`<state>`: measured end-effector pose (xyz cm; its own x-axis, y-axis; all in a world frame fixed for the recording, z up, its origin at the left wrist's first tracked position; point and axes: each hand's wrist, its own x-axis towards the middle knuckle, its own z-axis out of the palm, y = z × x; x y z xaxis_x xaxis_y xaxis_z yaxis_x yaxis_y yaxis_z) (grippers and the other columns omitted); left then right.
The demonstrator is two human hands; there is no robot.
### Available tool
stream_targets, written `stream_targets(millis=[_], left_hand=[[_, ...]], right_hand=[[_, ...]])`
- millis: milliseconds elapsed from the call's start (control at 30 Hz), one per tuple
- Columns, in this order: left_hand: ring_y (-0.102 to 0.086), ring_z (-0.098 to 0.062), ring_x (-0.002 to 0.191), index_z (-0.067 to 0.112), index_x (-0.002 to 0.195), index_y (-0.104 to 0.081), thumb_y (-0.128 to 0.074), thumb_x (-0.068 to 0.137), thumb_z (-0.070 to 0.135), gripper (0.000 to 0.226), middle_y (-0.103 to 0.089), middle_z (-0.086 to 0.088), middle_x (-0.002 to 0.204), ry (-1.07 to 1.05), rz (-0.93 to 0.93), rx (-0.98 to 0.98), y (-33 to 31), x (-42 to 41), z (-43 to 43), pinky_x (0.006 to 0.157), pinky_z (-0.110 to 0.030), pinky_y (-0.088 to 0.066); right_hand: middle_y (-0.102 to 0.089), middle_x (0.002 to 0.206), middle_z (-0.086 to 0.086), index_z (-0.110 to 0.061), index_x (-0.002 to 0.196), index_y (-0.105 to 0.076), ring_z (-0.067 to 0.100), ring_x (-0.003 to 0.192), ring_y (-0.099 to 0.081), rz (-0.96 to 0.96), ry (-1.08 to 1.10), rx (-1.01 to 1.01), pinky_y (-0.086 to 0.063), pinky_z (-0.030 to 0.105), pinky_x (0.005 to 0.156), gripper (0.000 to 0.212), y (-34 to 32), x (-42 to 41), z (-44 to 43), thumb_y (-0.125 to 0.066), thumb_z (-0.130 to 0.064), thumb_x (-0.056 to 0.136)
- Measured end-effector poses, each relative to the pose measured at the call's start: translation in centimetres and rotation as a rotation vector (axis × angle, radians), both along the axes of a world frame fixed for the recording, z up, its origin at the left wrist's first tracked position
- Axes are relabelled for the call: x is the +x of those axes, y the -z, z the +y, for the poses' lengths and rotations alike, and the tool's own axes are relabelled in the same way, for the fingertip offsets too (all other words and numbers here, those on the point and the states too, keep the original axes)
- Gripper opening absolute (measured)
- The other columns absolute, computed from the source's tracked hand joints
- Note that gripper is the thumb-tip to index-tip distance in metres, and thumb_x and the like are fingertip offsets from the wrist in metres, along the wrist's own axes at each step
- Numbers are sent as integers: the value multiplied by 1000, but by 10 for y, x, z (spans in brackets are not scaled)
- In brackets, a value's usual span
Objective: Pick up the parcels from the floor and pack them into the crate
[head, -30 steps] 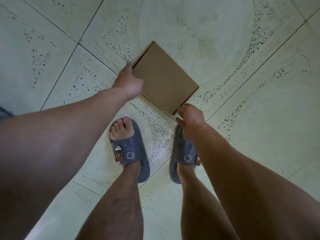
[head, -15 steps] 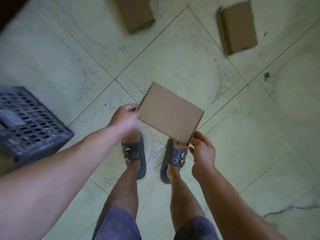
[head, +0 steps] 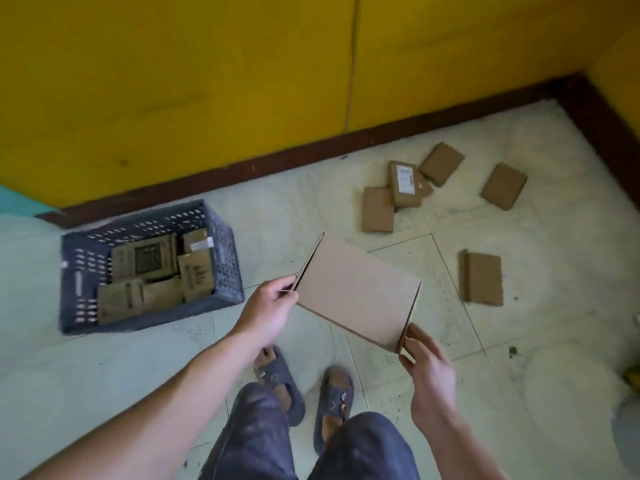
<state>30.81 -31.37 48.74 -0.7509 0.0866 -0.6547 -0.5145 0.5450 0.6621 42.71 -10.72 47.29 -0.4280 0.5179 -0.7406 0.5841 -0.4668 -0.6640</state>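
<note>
I hold a flat brown cardboard parcel [head: 356, 289] level in the air, above the floor in front of my feet. My left hand [head: 268, 308] pinches its left edge. My right hand [head: 424, 365] grips its near right corner. A dark blue slatted crate [head: 227, 251] stands on the floor to the left, with several brown parcels lying inside it. More brown parcels lie on the tiles at the right: one alone [head: 481, 278], another near the corner [head: 504, 186], and a small cluster [head: 401, 183], one of which bears a white label.
A yellow wall [head: 242, 81] with a dark brown skirting board [head: 311, 150] runs behind the crate and turns at the far right corner. My feet in grey slippers [head: 334, 400] stand on pale speckled tiles below the held parcel.
The parcel has come up off the floor between both hands. My view has lifted, bringing the crate, the wall and the other parcels into sight.
</note>
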Motion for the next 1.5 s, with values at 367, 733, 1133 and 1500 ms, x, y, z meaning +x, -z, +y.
stream_targets(millis=[367, 733, 1133, 1500], left_hand=[[-49, -18, 126, 25, 136, -52, -53, 96, 25, 40, -51, 4, 139, -571, 66, 60, -115, 105, -234, 109, -39, -36], [-53, -15, 107, 32, 117, -61, -49, 97, 18, 27, -57, 9, 112, -812, 33, 78, -118, 162, -441, 102, -37, -41], [-54, -20, 114, 21, 133, -55, -53, 94, 22, 39, -58, 3, 127, -724, -35, 62, -73, 32, -543, 106, -43, -41], [-62, -20, 98, 24, 130, -55, -51, 93, 26, 37, -63, -5, 117, -631, -180, -39, 20, -91, -612, 87, -41, -53]], right_hand=[[-70, 98, -7, -29, 92, -69, 10, 92, -62, 182, -719, 155, -50, 32, 86, 31, -111, -34, -200, -52, -2, 91], [-64, 92, -13, -39, 78, -63, 9, 88, -57, 179, -1027, 184, -48, 37, 85, 39, -125, -31, -425, -49, -6, 94], [-60, 93, -7, -36, 76, -61, 21, 97, -58, 75, -972, 181, -49, 49, 96, 37, -74, -150, -516, -48, -7, 94], [-57, 103, -5, -34, 89, -64, 18, 95, -57, -103, -919, 166, -52, 39, 90, 32, 4, -264, -586, -47, -8, 93]])
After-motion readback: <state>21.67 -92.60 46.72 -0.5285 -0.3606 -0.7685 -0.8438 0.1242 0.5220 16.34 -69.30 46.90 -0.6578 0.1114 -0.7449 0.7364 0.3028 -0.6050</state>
